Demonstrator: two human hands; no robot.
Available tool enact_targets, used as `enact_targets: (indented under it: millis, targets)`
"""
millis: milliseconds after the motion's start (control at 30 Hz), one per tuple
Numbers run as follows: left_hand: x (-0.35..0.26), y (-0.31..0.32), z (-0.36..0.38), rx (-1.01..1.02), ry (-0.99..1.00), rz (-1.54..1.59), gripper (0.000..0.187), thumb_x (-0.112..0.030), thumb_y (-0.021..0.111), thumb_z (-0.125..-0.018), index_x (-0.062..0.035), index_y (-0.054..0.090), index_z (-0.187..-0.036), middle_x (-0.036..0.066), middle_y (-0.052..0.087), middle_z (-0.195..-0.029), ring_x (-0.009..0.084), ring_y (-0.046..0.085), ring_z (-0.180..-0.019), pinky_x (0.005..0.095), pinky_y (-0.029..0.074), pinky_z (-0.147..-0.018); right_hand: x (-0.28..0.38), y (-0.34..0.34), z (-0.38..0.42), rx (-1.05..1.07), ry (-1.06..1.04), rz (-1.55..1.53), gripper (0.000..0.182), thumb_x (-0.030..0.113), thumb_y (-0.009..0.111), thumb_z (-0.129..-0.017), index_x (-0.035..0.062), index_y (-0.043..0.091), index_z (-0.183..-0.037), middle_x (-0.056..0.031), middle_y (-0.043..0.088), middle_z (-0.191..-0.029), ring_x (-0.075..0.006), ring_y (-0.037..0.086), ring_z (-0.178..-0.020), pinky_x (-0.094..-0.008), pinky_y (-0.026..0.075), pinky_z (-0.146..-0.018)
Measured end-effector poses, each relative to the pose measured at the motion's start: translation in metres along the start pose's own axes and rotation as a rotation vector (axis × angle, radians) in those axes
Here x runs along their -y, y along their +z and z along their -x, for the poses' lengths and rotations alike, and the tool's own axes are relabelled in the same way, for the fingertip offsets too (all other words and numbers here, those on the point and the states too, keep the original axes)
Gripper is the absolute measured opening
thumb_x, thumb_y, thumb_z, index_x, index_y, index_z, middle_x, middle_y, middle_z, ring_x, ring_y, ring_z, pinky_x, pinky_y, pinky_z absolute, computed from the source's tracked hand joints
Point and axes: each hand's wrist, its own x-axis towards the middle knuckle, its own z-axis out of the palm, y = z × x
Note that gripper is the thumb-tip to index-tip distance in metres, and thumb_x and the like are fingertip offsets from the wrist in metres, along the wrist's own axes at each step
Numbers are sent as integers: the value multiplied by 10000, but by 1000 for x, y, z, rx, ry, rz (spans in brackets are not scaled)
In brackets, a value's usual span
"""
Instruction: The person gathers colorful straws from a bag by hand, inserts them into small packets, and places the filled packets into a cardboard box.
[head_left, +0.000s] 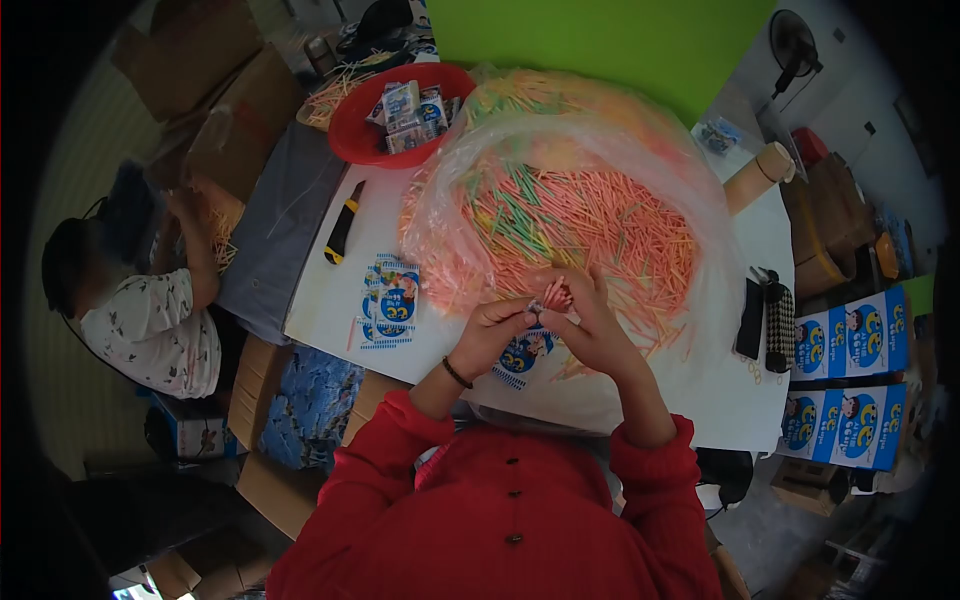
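Observation:
Close together over the table's near edge, both hands meet at a small bundle of pink sticks (557,294). My right hand (597,325) is closed around the bundle, whose ends show between the fingers. My left hand (492,335) pinches at its near end, where a small greyish piece shows; I cannot make out what it is. Just below the hands lies a blue-and-white printed packet (520,356), partly covered by them. More such packets (393,298) lie in a loose pile to the left. Beyond the hands a large clear plastic bag (690,165) lies open, full of pink, green and yellow sticks (590,225).
A yellow-and-black utility knife (343,225) lies at the left. Behind it stands a red bowl (350,115) of small packets. At the right are a black phone-like slab (750,318), a checkered pouch (779,325) and rubber bands (752,372). A co-worker (155,325) sits at far left.

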Motion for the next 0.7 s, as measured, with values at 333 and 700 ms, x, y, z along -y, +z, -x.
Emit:
enact_targets:
  millis: [333,700]
  targets:
    - [-13,7,16,42,205,87,396,23,628,-885,-18,514,-1262,54,593,-1146,130,564,-1063,280,469,-927,7,4,9,6,-63,234,419,261,730,-800,84,607,-1159,-102,649,-977,-278,589,-923,-427,368,-951]
    - [-48,-121,49,-554,129,-1060,311,-37,672,-818,-63,586,-1116,115,605,-1023,250,577,-987,407,436,-882,-54,-87,88,-545,494,91,127,63,577,-936,-18,633,-1016,-65,665,-828,-106,621,-749,-250,497,-680]
